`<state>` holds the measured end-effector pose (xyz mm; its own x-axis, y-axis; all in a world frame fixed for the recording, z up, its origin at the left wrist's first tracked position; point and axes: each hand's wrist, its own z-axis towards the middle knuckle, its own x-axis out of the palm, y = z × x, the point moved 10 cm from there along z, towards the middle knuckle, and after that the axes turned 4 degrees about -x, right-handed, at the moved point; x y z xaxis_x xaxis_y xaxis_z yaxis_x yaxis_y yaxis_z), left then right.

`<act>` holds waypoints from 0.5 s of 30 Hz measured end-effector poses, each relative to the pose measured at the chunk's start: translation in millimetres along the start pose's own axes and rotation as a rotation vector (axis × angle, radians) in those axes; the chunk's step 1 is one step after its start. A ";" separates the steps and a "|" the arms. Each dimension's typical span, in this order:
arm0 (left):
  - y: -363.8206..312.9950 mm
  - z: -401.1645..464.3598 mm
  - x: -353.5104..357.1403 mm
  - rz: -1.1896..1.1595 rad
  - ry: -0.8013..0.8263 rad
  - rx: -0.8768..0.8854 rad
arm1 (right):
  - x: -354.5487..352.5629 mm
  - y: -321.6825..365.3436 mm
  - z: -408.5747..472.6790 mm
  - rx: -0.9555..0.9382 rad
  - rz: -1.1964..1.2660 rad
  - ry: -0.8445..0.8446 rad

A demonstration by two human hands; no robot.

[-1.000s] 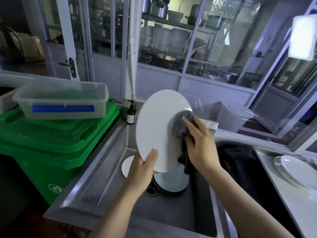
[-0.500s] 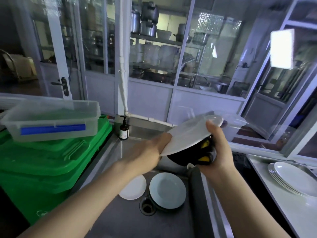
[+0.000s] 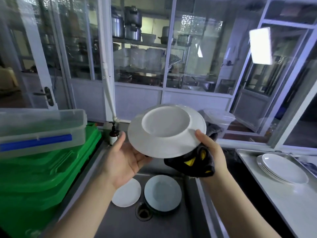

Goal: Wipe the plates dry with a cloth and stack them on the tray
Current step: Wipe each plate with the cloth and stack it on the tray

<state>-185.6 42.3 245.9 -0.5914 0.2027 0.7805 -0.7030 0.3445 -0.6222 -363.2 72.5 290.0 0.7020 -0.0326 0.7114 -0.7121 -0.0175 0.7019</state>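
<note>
white plate point(image 3: 164, 133) held above the sink point(image 3: 171, 220), underside facing us for wiping | left hand point(image 3: 123, 160) open-palmed, cradling its near-left rim | right hand point(image 3: 211, 152) pinching its right rim, dark cloth point(image 3: 193, 162) bunched beneath | dried stack point(image 3: 283, 167) waits on tray point(image 3: 248, 155), far right

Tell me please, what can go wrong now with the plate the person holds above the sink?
The plate is upside down, and the open left hand only props its rim; it may slip onto the plates in the sink. The right hand pinches the rim together with the bunched cloth, a possibly weak grip.
</note>
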 end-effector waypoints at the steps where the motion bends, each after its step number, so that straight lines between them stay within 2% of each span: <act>1: 0.4 1.0 1.5 0.024 -0.025 0.016 | -1.9 -1.5 0.6 0.006 -0.012 -0.002; 4: -2.0 0.8 10.0 0.124 -0.074 0.101 | -7.1 -7.6 2.0 0.018 -0.064 -0.013; 6: -3.8 -1.8 10.6 0.147 -0.079 0.177 | -15.9 -2.1 5.2 -0.066 -0.090 -0.037; 8: -7.2 -6.6 9.3 0.148 -0.082 0.238 | -33.3 2.5 6.5 -0.155 -0.155 -0.164; 11: -14.9 -12.4 5.1 0.196 -0.128 0.313 | -60.5 1.9 9.0 -0.188 -0.321 -0.360; 15: -22.2 -17.6 6.6 0.457 -0.208 0.385 | -53.3 -2.4 17.5 -0.170 -0.440 -0.360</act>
<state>-166.9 52.1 266.0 -0.9026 0.0552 0.4268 -0.4303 -0.0965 -0.8975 -399.1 56.8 249.8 0.8621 -0.3962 0.3159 -0.3219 0.0533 0.9453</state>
